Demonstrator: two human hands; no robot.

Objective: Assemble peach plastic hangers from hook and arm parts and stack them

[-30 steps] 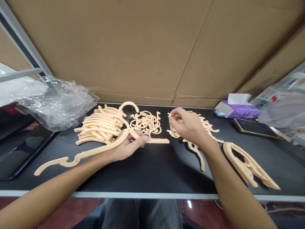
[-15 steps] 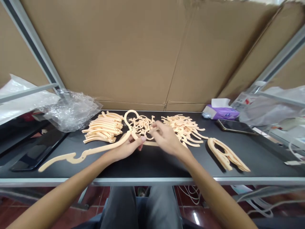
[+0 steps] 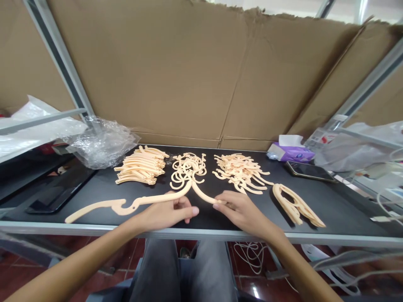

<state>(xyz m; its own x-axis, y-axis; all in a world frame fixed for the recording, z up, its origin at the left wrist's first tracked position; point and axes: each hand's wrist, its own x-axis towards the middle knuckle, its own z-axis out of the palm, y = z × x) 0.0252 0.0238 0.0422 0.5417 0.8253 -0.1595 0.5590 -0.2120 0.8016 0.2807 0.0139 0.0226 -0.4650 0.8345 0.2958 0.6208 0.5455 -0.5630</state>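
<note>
A cream plastic hanger point(image 3: 157, 198) lies spread across the black table, one long arm reaching far left. My left hand point(image 3: 171, 213) is closed around that arm near the middle joint, thumb pointing right. The end of the short right-hand piece is pinched by my right hand point(image 3: 239, 209). Just behind the joint is a heap of curved hooks point(image 3: 189, 167). A stack of straight arms point(image 3: 141, 165) sits to its left, and a pile of curved arms point(image 3: 241, 170) to its right. Folded hangers point(image 3: 297, 204) rest at the right.
Crumpled clear plastic point(image 3: 103, 142) and a dark tablet-like panel point(image 3: 61, 188) are at the left. A purple tissue pack point(image 3: 291, 150) and a phone point(image 3: 310, 171) lie at the right. Cardboard point(image 3: 173, 75) stands behind the table, whose metal front edge point(image 3: 201, 234) is near me.
Both hands have come nearer the front edge with the hanger. My right hand has moved from the hook heap to the right-hand piece's end. The view has tilted slightly upward.
</note>
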